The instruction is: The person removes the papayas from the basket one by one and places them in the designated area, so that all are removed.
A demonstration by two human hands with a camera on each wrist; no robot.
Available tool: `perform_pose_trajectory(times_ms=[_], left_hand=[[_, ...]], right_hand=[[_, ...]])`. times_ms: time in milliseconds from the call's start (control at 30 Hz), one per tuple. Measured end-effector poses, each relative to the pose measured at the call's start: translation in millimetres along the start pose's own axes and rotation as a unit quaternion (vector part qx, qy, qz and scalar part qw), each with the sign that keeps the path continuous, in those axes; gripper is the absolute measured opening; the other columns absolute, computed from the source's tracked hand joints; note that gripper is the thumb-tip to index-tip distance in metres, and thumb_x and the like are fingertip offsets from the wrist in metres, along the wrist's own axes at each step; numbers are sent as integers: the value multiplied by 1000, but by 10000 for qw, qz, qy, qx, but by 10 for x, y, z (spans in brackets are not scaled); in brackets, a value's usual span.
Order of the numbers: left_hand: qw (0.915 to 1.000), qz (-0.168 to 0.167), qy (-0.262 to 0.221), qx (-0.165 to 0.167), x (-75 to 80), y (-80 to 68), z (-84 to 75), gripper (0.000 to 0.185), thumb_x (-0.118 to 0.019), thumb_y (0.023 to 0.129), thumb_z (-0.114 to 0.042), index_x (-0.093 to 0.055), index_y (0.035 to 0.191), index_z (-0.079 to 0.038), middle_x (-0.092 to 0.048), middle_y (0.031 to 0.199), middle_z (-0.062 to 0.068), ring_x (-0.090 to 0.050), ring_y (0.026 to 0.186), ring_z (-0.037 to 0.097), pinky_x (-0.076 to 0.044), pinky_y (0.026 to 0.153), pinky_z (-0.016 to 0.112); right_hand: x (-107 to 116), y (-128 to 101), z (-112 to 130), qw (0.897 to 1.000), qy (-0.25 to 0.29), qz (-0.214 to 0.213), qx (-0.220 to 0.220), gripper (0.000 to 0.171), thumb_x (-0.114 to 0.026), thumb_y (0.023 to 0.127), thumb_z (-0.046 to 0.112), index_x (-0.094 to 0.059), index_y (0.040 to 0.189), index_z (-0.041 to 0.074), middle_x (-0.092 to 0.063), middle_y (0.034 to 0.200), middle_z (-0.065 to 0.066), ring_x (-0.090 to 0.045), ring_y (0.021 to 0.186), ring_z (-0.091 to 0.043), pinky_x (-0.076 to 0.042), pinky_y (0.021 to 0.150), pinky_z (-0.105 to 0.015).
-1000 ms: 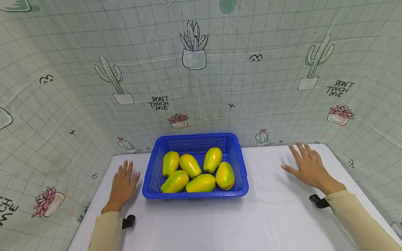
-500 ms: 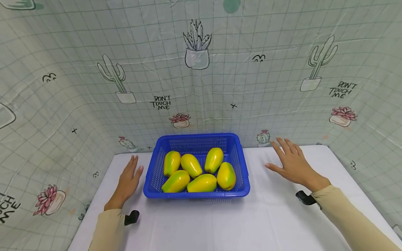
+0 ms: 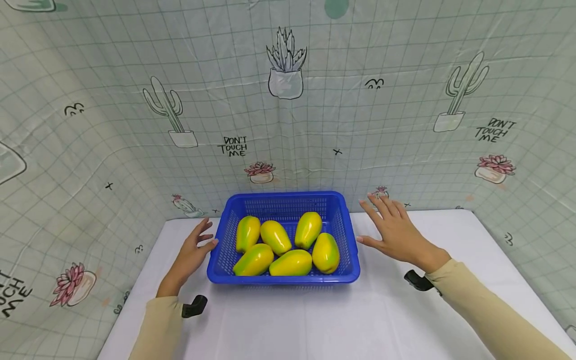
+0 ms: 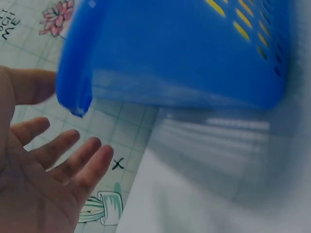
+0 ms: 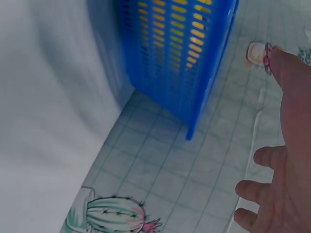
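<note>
That blue mesh basket point(image 3: 283, 239) of six papayas point(image 3: 288, 242) mid-counter point(image 3: 405, 310) looks bendy and loaded, so grab both side rims; left hand point(image 3: 191, 252) and right hand point(image 3: 396, 232) flank it, fingers spread, holding nothing.

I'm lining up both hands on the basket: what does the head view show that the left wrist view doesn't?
Head only: six yellow-green papayas in the basket, the right hand open beside its right rim, the white table. Left wrist only: the basket's left wall close up, blurred, apart from the fingers. Both: the blue basket and the open left hand.
</note>
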State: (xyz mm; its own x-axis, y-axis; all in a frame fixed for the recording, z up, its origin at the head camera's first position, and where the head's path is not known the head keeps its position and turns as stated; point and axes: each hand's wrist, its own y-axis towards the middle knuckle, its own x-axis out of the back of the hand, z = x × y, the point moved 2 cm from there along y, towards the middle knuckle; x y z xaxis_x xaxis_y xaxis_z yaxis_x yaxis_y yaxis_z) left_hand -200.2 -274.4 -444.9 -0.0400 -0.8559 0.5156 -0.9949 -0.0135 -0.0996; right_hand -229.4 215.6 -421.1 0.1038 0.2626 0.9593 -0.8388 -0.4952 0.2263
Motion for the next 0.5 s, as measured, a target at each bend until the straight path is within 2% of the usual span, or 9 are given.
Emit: perform_pose_trajectory(times_ms=[133, 267, 500], left_hand=[[9995, 0, -288, 92, -6, 8, 7, 74, -56, 106, -5, -17, 169, -5, -31, 169, 24, -44, 145, 46, -35, 119, 65], [9984, 1, -545, 157, -3, 15, 24, 69, -55, 106, -3, -23, 168, -3, -36, 166, 24, -49, 139, 44, -38, 119, 61], [9965, 18, -778, 291, -12, 15, 0, 63, -55, 106, -1, -31, 164, -1, -40, 163, 25, -52, 132, 39, -52, 110, 41]], right_hand=[[9, 61, 106, 9999, 52, 55, 131, 91, -73, 97, 48, -32, 165, 3, -25, 170, -27, -18, 155, -53, -13, 123, -72], [9, 111, 185, 9992, -72, -40, 391, 90, -74, 96, 50, -36, 163, 3, -29, 168, -26, -23, 154, -52, -17, 122, -72], [8, 188, 302, 9978, -241, 74, 611, 89, -76, 96, 48, -38, 162, 4, -34, 167, -25, -30, 152, -51, -21, 122, -70]])
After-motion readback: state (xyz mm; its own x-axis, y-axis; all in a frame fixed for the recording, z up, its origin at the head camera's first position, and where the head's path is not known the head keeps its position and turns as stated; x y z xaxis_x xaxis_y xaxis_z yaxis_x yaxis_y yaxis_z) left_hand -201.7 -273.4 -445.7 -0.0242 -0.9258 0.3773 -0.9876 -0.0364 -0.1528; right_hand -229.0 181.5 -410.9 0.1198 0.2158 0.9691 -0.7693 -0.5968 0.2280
